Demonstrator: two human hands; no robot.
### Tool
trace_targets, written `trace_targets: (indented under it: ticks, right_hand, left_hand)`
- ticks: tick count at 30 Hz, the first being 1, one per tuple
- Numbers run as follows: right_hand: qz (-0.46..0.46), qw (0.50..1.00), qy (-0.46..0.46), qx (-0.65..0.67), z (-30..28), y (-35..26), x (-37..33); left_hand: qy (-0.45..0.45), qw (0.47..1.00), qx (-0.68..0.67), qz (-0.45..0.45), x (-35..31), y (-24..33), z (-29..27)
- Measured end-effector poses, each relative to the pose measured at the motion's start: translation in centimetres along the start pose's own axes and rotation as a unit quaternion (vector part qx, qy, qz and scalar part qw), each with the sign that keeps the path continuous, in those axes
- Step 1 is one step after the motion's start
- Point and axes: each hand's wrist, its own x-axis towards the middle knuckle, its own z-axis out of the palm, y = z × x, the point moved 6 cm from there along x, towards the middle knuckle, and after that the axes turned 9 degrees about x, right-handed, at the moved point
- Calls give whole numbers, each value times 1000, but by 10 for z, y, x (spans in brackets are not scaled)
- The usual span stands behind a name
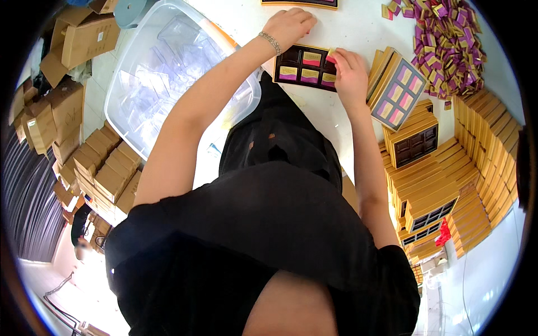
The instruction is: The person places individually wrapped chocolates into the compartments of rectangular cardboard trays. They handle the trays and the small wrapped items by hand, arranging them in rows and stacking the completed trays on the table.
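Note:
A dark chocolate box with a gold edge and a divided tray lies on the white table. Small gold, pink and purple wrapped chocolates fill its top middle compartment and its bottom row; the top left one is bare. Over the top right compartment, my right hand pinches a wrapped chocolate. Just beyond the box's far edge is my left hand, wearing a bracelet, its fingers curled together. A speck of pink shows at its fingertips, too small to name.
Loose wrapped chocolates are heaped at the far right. Beside my right wrist lean stacked boxes, with piles of gold boxes further right. A clear plastic bin of transparent pieces stands left. Cardboard cartons fill the left side.

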Motion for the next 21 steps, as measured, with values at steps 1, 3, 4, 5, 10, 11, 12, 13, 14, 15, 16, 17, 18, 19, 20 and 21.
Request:
trace_targets:
  ticks: [1,3,4,5,10,11,12,13,14,15,16,17,18,19,20,21]
  right_hand:
    - [4,1000,9,1,3,1,-6]
    - [5,1000,20,3,7,6,-12]
    - [6,1000,18,5,7,3,-15]
    - [6,1000,16,7,6,1,-19]
    - [26,999,9,-18,16,4,-34]
    - [37,999,8,-19,18,1,-33]
    - [49,998,-10,-33,21,-4,-34]
    - [59,997,-28,-48,22,-13,-35]
    - [69,994,-49,-64,23,-18,-37]
    - [79,993,-57,-67,25,-16,-40]
    - [86,992,-67,-70,29,-15,-44]
    - [94,990,-76,-72,32,-15,-45]
    - [85,986,-102,-98,35,-15,-46]
    - [73,982,-128,-120,37,-19,-45]
    - [59,977,-151,-140,42,-23,-44]
    - [56,975,-158,-146,45,-23,-44]
  left_hand:
    - [-24,998,14,49,7,5,6]
    - [-43,998,8,41,7,6,11]
    - [-51,998,-12,36,6,4,7]
    - [-59,997,-31,31,5,1,4]
    - [4,998,-58,-8,-45,23,-43]
    - [18,998,-52,6,-62,28,-37]
    - [3,999,-37,9,-75,30,-27]
    - [15,999,-48,-16,-76,31,-30]
    - [27,997,-60,-43,-76,38,-36]
    - [39,994,-71,-71,-78,42,-40]
    - [-7,994,-61,-89,-90,46,-31]
    - [-42,993,-41,-101,-96,53,-31]
    - [-77,990,-21,-115,-102,64,-31]
    - [-114,985,4,-132,-107,68,-30]
    - [-157,980,40,-111,-111,69,-21]
    - [-160,980,38,-114,-112,70,-16]
